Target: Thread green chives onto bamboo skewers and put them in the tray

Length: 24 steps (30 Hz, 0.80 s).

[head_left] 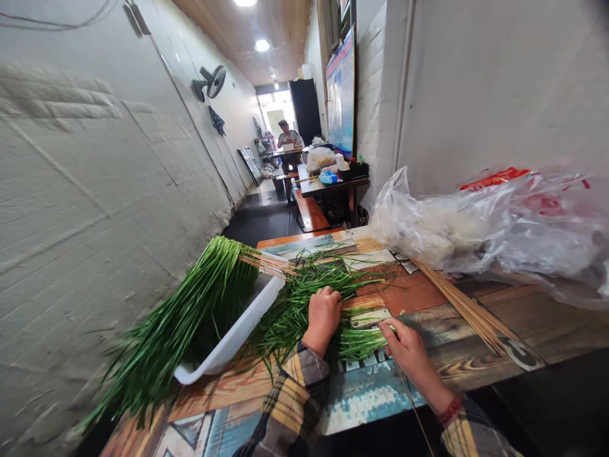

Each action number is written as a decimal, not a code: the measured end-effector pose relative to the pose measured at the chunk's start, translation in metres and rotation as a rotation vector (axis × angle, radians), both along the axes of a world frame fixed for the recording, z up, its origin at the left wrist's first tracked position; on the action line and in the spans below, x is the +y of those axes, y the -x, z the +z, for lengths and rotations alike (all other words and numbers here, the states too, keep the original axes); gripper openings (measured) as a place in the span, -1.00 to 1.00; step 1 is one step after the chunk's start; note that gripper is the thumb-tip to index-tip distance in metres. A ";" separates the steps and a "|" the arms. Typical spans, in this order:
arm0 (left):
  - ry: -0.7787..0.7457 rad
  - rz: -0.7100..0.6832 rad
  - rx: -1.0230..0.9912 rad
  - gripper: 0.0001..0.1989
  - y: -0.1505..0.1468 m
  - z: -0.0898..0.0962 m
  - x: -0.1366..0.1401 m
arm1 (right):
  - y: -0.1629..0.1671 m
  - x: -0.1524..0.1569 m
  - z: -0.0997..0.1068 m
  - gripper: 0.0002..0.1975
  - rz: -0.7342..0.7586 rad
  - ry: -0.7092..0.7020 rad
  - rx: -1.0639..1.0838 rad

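Observation:
On the table, a loose heap of green garlic chives (309,285) lies in front of me. My left hand (324,317) is closed over the chives, its fingers curled into them. A smaller bunch of chives (361,343) stretches to the right, its pale ends at the fingertips of my right hand (409,349). That hand is pinched shut, with a thin bamboo skewer (415,406) slanting down from beneath it. Left of the heap, a white tray (233,330) carries a thick stack of chives (209,292) on skewers (269,263), the leaves hanging over its side.
Loose bamboo skewers (461,304) lie at the right of the patterned table (352,403). Behind them sit clear plastic bags (499,222) with pale contents. Farther off are another table (316,185), a bench (310,211) and a seated person (290,136). A wall runs along the left.

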<state>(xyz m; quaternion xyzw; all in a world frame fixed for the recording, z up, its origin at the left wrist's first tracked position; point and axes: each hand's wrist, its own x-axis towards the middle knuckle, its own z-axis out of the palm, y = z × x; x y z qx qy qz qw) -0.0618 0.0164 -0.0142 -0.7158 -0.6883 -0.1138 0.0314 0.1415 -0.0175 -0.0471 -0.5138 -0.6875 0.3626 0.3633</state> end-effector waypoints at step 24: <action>-0.166 -0.167 -0.849 -0.83 -0.024 0.009 -0.007 | 0.016 0.051 0.024 -0.66 0.130 -0.050 0.151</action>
